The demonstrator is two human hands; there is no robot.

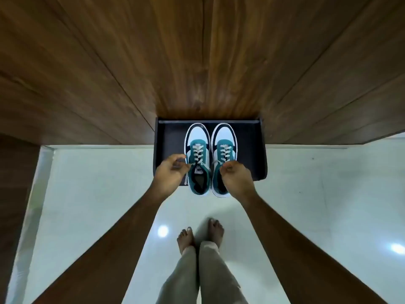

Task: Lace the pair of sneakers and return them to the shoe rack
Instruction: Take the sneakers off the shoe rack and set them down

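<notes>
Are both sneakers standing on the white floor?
No, both sneakers stand side by side on the black shoe rack.

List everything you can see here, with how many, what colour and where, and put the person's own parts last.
sneakers: two, teal, white and navy with white laces, side by side on the shelf, toes toward the panelling
shelf: one, black, at floor level under the panelling
panelling: brown wood, above
floor: pale glossy tile
left hand: fingers curled, beside the left shoe
right hand: fingers curled, over the right shoe
feet: two, bare, on the floor
</notes>
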